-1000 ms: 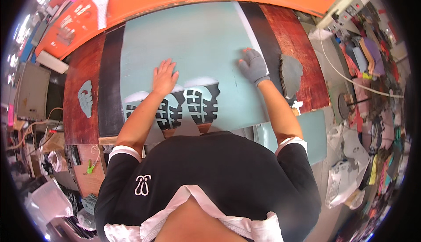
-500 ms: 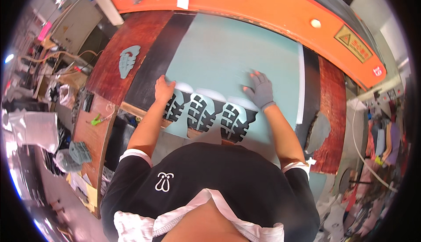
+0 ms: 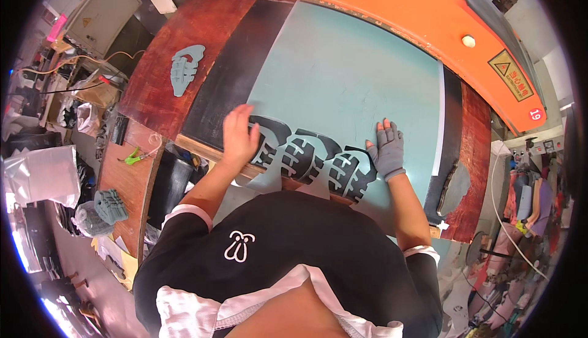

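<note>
Workshop clutter rings a red-brown bench carrying a pale teal sheet. Left hand, fingers spread, and gloved right hand press its near edge flat; three sole-shaped cutouts are done, most sheet remains uncut.

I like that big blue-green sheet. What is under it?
Under the blue-green sheet a black mat lies on the reddish-brown table; it also shows through the shoe-sole-shaped holes. Both hands, left hand and right hand, press on top. The rest underneath is covered.

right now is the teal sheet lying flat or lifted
Flat: the teal sheet lies spread on the bench, both hands pressing its cut-out near edge.
</note>
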`<state>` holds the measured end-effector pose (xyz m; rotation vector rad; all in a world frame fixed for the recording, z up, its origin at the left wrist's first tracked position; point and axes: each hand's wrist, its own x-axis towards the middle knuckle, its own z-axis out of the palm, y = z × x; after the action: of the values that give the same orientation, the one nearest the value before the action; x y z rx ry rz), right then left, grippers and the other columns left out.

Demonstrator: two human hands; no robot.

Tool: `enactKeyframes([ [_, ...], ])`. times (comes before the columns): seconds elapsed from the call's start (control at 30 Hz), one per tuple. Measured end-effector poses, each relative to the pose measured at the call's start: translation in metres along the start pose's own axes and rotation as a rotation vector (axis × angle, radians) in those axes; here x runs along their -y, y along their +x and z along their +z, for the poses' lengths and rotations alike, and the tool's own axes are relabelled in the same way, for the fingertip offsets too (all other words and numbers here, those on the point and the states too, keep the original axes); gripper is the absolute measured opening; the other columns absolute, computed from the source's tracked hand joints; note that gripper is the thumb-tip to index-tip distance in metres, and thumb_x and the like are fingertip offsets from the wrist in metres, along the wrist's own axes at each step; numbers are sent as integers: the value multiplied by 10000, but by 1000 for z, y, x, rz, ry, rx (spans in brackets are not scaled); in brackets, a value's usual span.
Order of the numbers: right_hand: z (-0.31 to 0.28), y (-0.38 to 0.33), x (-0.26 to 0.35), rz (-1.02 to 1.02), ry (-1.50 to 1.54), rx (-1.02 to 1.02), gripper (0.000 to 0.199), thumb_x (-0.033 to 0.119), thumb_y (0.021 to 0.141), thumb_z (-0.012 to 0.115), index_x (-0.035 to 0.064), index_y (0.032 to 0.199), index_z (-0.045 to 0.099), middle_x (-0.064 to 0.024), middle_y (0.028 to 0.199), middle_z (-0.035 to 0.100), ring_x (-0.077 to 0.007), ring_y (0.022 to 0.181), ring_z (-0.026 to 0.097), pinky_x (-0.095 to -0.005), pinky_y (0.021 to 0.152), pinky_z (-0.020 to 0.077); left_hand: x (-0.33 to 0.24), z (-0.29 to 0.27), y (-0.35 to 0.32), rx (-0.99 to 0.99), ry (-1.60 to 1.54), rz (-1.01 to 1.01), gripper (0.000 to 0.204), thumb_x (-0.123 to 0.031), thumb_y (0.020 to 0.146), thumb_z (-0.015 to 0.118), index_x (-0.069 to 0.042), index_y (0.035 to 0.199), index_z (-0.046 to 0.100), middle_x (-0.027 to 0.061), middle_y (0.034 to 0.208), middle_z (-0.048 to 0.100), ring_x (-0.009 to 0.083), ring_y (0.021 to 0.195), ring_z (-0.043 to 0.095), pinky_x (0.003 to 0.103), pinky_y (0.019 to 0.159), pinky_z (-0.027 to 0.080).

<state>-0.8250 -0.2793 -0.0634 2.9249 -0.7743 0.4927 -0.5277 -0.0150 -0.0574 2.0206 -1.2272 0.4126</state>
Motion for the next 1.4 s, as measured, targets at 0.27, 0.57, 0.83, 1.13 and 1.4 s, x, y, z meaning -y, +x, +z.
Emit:
enactKeyframes([
  [0.27,10,-5,-33,442,821,-79,311,157,923,498,34,1196,579,-94,1134,634,-173,1025,583,-274,895,438,12,32,11,444,-1530,-1316,336,-205,921,518,-20,1193,452,168,1190,569,269,1092,565,371,896,436],
  [0.57,-31,86,10,461,632,145,428,269,815,630,35,1171,588,-162,1034,636,-267,988,604,-332,860,462,-1,40,28,435,-1764,-1217,435,-252,926,532,-27,1265,381,140,1214,528,251,1093,529,403,914,399],
  [0.83,21,177,143,-384,530,142,581,255,748,690,34,1245,486,-190,1258,492,-363,1113,502,-396,949,425,6,67,39,366,-1813,-1077,351,-351,999,342,-65,1143,485,47,1184,496,194,1015,527,396,837,445],
  [1.13,56,243,96,496,1419,-47,352,340,902,503,-6,917,568,-130,904,606,-250,765,588,-408,704,488,7,71,25,318,-1690,-1098,441,-358,1006,320,-10,1214,493,104,1228,514,216,915,577,369,822,480],
  [1.4,-52,366,6,729,1213,-185,306,271,858,475,28,1016,574,-83,916,602,-185,750,592,-348,632,488,11,72,24,347,-1663,-1079,412,-350,987,394,2,1163,515,106,1187,544,214,834,593,375,815,489],
])
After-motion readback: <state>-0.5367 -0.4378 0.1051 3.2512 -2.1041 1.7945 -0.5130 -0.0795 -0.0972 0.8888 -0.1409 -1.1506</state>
